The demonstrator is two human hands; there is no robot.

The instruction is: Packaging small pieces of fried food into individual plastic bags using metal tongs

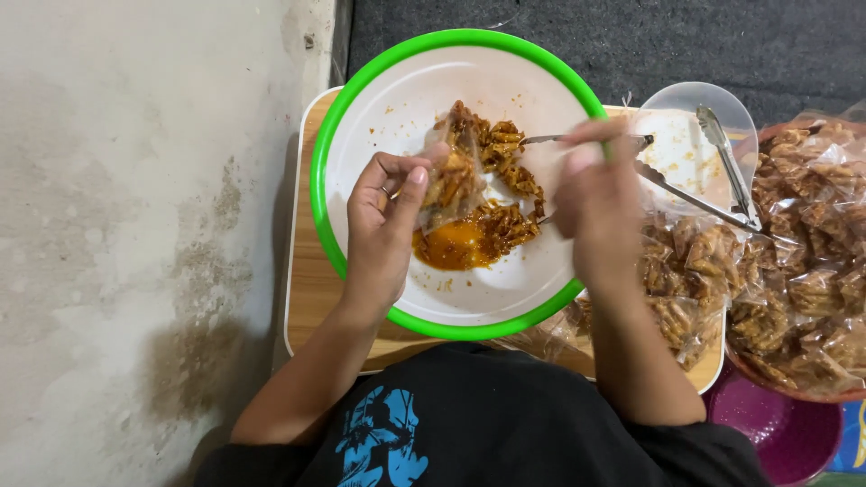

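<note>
A large white bowl with a green rim (361,90) sits on a small wooden table (311,289). Inside lie brown sauced crackers (505,153) and a pool of orange oil (456,243). My left hand (383,225) pinches a small clear plastic bag (456,176) partly filled with the crackers, held open over the bowl. My right hand (600,203) grips metal tongs (577,140), their tips pointing at the crackers beside the bag.
Several filled clear snack bags (686,280) lie right of the bowl. A clear container (695,144) holds a second pair of tongs (726,158). A red basin (812,261) of packed bags and a purple bowl (785,433) stand at the right. A concrete floor (135,225) lies left.
</note>
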